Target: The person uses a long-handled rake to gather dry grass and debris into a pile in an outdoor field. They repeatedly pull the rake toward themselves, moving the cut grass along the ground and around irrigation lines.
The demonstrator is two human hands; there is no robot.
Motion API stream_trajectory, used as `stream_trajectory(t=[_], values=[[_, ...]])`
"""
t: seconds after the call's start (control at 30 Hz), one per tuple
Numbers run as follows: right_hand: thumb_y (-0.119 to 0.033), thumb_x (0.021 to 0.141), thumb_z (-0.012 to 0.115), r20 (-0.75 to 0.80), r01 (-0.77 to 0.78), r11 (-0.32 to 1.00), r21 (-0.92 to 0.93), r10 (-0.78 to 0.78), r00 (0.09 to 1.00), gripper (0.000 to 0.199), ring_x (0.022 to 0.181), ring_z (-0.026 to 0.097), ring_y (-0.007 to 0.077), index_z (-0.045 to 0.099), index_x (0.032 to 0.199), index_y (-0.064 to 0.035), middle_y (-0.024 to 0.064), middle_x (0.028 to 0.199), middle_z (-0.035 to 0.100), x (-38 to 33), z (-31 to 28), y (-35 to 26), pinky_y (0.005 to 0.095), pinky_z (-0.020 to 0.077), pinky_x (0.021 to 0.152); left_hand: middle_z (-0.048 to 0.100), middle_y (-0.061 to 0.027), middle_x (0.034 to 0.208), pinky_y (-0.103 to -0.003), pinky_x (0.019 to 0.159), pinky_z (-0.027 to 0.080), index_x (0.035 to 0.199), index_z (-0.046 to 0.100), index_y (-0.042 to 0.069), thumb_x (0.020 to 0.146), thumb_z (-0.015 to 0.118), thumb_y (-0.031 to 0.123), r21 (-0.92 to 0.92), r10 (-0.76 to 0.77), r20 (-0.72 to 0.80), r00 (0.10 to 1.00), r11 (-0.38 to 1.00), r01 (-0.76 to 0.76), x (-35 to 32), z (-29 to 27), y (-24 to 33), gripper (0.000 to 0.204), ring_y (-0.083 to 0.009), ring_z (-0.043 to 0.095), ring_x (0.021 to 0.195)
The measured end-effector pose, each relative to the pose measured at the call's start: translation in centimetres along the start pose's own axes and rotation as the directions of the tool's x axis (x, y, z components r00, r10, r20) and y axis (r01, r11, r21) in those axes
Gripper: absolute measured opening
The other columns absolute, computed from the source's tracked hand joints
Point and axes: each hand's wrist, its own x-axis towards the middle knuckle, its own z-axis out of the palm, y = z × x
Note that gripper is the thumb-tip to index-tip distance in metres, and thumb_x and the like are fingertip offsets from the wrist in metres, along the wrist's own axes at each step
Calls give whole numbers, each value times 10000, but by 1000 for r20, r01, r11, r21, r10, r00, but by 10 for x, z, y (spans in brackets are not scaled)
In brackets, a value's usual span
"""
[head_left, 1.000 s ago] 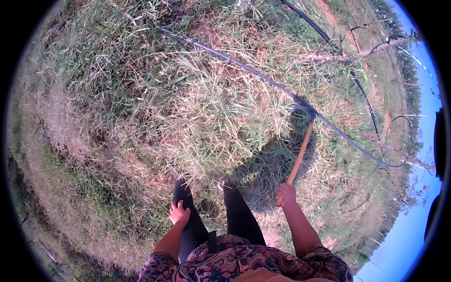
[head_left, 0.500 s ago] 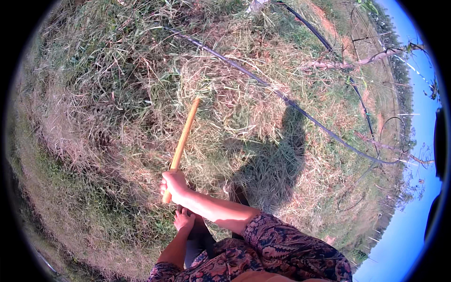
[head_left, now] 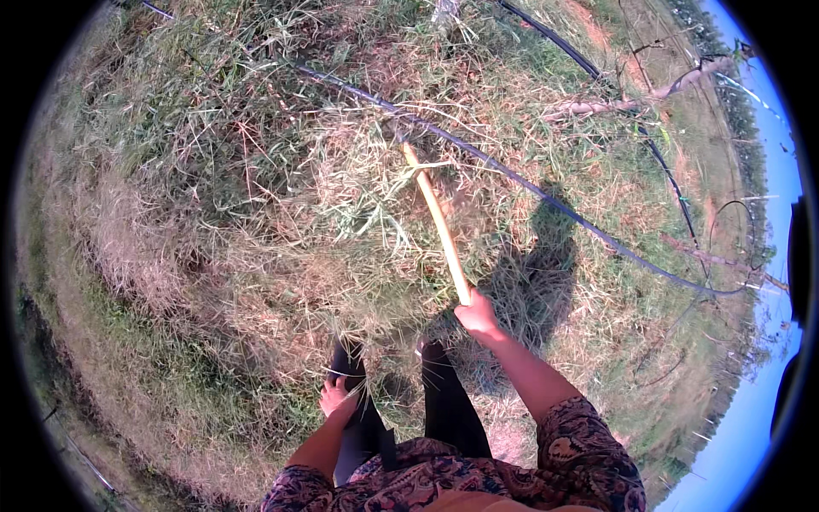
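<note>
Smooth wooden handle (head_left: 442, 229), smooth plastic-looking hose (head_left: 495, 163), rough dry grass (head_left: 213, 183), cloth shirt (head_left: 589, 444), matt cloth trousers (head_left: 452, 405)

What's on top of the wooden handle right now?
The right hand grips the near end of the wooden handle; a pale grass blade crosses it near the far end. The wood inside the fist is covered, so can't be seen.
</note>
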Motion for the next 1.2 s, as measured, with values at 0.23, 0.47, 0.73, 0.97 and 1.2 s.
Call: stream_trajectory(t=[0.23, 0.47, 0.73, 0.97, 1.2], values=[[-150, 813, 560, -64, 147, 915, -376, -184, 981, 265, 864, 659, 352, 565, 1041, -15, 204, 914, 664, 139, -49, -69, 440, 523, 774, 420, -120, 1305, -461, 940, 415, 1274, 482, 248, 720, 590, 390, 77, -26, 2, 1000, 997, 26, -6, 11, 12, 582, -341, 451, 1171], [-147, 838, 518, -77, 10, 879, -477, -54, 996, 181, 809, 652, 384, 493, 976, -33, 206, 835, 659, 102, -85, 148, 489, 513, 719, 424, -113, 1270, -459, 937, 428, 1255, 495, 234, 717, 635, 363, 103, -3, -84, 996, 995, 12, -9, 33, 22, 570, -340, 459, 1154], [-194, 769, 593, 220, -330, 847, -417, 446, 868, 343, 804, 617, 451, 450, 998, 18, 281, 831, 614, -213, -47, 282, 504, 506, 726, 407, -119, 1294, -477, 905, 420, 1269, 457, 279, 765, 609, 427, 152, -104, 59, 993, 984, 94, -10, 15, 43, 547, -337, 446, 1164], [-115, 725, 596, -289, -308, 934, 180, 350, 891, 241, 497, 541, 215, 507, 915, 4, 117, 635, 537, -72, -83, 295, 359, 434, 466, 439, -175, 1261, -486, 926, 407, 1245, 493, 249, 741, 639, 434, 134, 48, 5, 999, 990, -48, -2, 17, 54, 556, -381, 452, 1161], [-131, 822, 539, 364, -323, -178, 930, 297, 883, 174, 433, 414, 147, 412, 706, -107, -12, 548, 378, 122, 23, 43, 330, 368, 426, 367, -256, 1376, -502, 967, 386, 1283, 456, 248, 754, 632, 422, 104, 66, 22, 998, 992, -67, 0, 22, 32, 584, -416, 412, 1225]])
